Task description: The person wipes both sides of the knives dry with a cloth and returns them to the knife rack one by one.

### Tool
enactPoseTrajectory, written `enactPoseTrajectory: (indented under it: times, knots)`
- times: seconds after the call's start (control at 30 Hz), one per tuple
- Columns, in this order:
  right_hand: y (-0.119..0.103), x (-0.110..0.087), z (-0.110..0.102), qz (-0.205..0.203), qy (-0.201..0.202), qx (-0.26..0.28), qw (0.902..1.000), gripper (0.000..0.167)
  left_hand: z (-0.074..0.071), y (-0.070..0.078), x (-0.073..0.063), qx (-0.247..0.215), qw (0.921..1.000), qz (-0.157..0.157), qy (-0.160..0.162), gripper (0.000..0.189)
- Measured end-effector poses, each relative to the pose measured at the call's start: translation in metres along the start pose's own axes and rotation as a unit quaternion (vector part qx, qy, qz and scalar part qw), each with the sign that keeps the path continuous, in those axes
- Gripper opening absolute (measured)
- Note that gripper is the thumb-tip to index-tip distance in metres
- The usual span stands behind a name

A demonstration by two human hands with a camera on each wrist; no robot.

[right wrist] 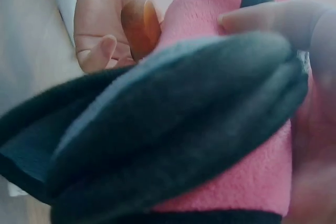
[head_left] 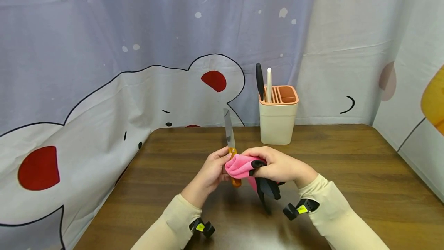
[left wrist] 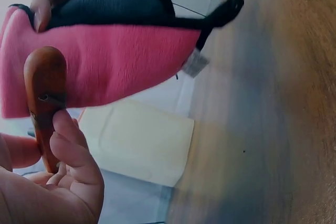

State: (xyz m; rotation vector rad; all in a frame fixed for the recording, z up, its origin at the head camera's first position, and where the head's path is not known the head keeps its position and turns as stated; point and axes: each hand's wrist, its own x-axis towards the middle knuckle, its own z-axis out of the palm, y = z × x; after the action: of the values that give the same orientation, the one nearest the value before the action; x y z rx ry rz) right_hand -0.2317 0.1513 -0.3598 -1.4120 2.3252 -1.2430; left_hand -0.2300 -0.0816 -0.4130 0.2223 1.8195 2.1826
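Note:
My left hand [head_left: 209, 171] grips the orange-brown wooden handle of a knife [head_left: 229, 131], whose blade points up and away from me. In the left wrist view the rounded handle butt [left wrist: 45, 69] shows between thumb and fingers. My right hand [head_left: 282, 165] holds a folded pink cloth [head_left: 239, 166] with dark edging and a dark side, bunched against the knife's handle. Its loose dark end hangs below the right hand, and a small pale tag [left wrist: 196, 63] sticks out. Part of the handle is hidden behind the cloth in the head view.
A cream knife block [head_left: 278, 124] with an orange slotted top stands at the table's back, right of the knife. It holds a black-handled piece [head_left: 259, 81] and a white-handled one [head_left: 269, 84]. A printed curtain [head_left: 156, 30] hangs behind the brown wooden table [head_left: 347, 157].

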Motion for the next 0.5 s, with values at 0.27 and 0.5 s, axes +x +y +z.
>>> enactPoseTrajectory:
  times: [0.27, 0.5]
  knots:
    - [0.002, -0.002, -0.003, -0.053, -0.060, 0.050, 0.9955, 0.034, -0.001, 0.001, 0.001, -0.021, 0.9997, 0.013, -0.009, 0.047]
    - [0.003, -0.006, -0.012, -0.059, -0.067, 0.075, 0.9932, 0.036, 0.000, 0.001, 0.000, -0.006, 0.9992, 0.009, -0.039, 0.043]
